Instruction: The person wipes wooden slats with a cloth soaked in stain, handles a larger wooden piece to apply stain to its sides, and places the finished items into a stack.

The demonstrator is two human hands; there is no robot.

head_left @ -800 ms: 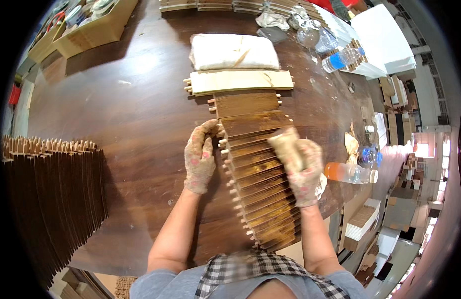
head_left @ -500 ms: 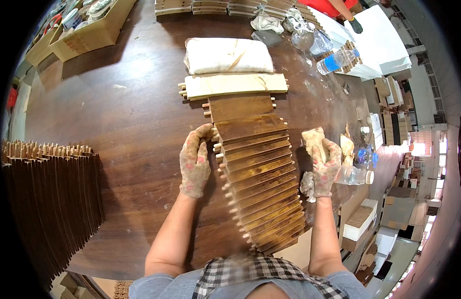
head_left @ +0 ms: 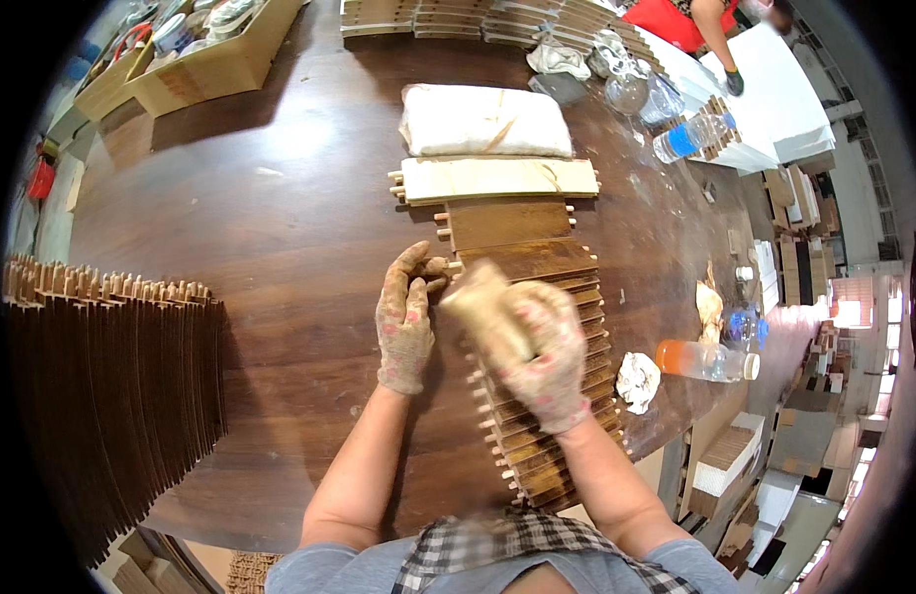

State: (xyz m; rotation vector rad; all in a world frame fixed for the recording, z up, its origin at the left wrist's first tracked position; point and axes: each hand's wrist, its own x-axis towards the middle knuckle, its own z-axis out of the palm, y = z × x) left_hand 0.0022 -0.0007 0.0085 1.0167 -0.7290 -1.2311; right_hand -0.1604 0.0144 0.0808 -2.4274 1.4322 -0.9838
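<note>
A fanned row of brown-stained wooden boards (head_left: 537,259) with pale round pegs at both ends runs down the table towards me. My left hand (head_left: 405,322), in a stained patterned glove, has its fingers bent around a peg end on the left side of an upper board. My right hand (head_left: 549,346), gloved alike, grips a folded tan cloth (head_left: 489,312) over the row, just right of the left hand. Motion blurs the cloth, which hides part of the boards. A pale unstained board (head_left: 497,179) lies across the far end, before a white wrapped bundle (head_left: 485,121).
Many dark pegged boards (head_left: 111,396) stand stacked at left. A cardboard box (head_left: 215,64) of supplies sits far left. At right are a bottle with orange liquid (head_left: 700,360), a crumpled rag (head_left: 637,383) and a blue-labelled bottle (head_left: 690,137). Another person's gloved hand (head_left: 735,82) is far right.
My right hand has swung left with the cloth, from beside the bottles to over the boards. The left hand stays by the pegs. The whole view has shifted slightly.
</note>
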